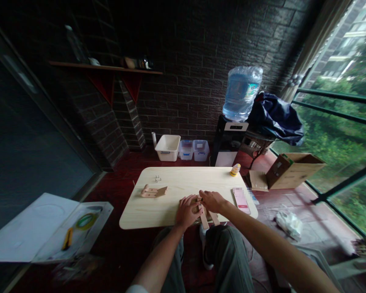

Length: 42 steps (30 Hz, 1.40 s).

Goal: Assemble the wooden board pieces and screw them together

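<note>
At the front edge of the pale wooden table (137, 215), my left hand (187, 210) presses and grips a small wooden piece made of flat strips (203, 220), which stick out past the edge. Over the upper end of that piece my right hand (212, 201) is closed, fingertips pinched together. Whatever sits between those fingertips is too small and covered to make out. A second wooden part (153, 191), bracket-shaped, lies to the left. Behind it stand several small screws (157, 178).
A small yellow-based bottle (235, 170) stands at the table's back right, and a phone (241, 200) lies along the right side. Left of the table, an opened white case (91, 238) holds a yellow-handled tool. A water dispenser (228, 138), bins and a cardboard box (293, 171) are beyond.
</note>
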Available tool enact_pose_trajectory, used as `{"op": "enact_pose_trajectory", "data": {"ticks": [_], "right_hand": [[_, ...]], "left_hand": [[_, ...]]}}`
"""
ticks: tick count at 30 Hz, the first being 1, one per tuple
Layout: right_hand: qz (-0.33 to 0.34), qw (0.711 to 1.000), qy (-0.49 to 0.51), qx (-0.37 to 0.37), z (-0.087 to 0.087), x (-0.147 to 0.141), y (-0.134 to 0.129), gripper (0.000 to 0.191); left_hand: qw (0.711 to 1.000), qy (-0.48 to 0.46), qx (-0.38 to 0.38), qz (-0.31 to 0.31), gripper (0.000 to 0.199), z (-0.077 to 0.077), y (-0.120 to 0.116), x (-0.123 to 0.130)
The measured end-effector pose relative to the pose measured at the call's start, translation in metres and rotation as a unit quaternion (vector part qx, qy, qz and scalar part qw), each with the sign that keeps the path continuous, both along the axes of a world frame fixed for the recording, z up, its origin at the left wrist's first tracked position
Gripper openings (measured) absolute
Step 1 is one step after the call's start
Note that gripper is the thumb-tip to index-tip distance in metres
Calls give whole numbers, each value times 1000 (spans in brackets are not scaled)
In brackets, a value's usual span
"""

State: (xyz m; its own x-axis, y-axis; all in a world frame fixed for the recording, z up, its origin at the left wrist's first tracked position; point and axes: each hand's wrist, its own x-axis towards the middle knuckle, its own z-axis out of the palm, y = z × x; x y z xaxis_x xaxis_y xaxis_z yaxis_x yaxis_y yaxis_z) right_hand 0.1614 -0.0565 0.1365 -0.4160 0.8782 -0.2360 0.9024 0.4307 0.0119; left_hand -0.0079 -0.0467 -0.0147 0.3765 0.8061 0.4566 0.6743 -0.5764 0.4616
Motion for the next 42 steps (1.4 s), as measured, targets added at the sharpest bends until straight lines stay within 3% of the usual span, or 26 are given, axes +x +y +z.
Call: {"op": "enact_pose_trajectory", "data": {"ticks": [8,16,23,27,32,42], "right_hand": [[30,1000,-6,-5,1,4,-1,31],[17,1000,1,7,-3,-3,-3,24],[40,999,7,1,1,-1,-6,38],[4,1000,18,-8,-2,-1,-1,27],[-46,999,13,-12,-5,-2,-1,34],[29,1000,10,-2,4,1,-6,29]], "left_hand": [[1000,-4,9,4,32,-2,2,1],[1000,9,-5,-5,36,-2,2,0],[1000,8,-3,-1,29,-3,1,0],[1000,3,-4,2,30,-3,2,0],[1000,4,6,6,31,-1,0,0],[1000,1,4,5,30,-1,0,1]]}}
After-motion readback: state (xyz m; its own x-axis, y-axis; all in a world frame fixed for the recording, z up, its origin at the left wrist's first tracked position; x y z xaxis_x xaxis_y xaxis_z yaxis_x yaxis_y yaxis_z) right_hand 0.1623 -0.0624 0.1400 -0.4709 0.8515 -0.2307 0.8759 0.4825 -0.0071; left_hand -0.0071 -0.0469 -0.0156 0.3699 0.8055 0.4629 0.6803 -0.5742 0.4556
